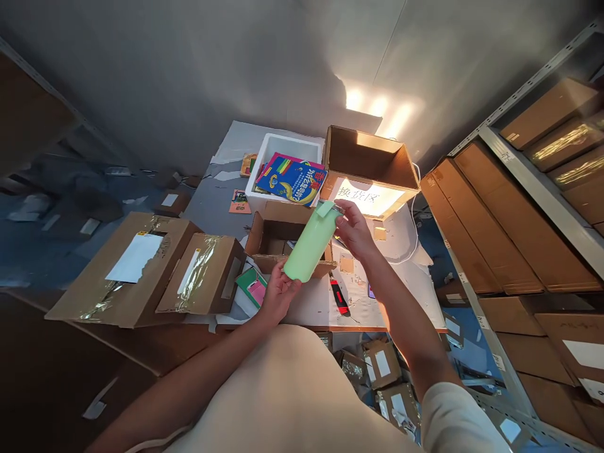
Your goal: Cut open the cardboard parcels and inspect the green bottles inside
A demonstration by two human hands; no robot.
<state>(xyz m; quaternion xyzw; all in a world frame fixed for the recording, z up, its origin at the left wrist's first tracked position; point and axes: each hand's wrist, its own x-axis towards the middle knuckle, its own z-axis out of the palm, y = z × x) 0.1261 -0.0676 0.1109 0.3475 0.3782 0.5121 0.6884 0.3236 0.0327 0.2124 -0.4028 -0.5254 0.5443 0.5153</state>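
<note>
Pale-green cylindrical bottle point(309, 248) held aslant between two hands

The bottle is up off the table, its long axis running from the left hand point(280, 291) at the lower end, nearer the body, to the right hand point(353, 234) at the upper end, farther out. Its base points to the left hand; the end with a pale-green tab point(325, 209) points away and rightward. The left hand supports the base with its fingertips, and the right hand grips the tabbed end between thumb and fingers.

Behind the bottle, just beyond the left hand, an open brown cardboard box point(255, 234) is partly hidden, its contents hard to make out. The greyish part by the right fingers is too covered to read. Nearer the body than the right hand lies a red-and-black slim-handled tool point(338, 296). Beside the right forearm, a dark-edged flat object point(370, 290) is mostly hidden. Beyond both hands, a blue picture-covered book point(292, 180) juts over a white foam box point(255, 181), concealing much of its inside
</note>
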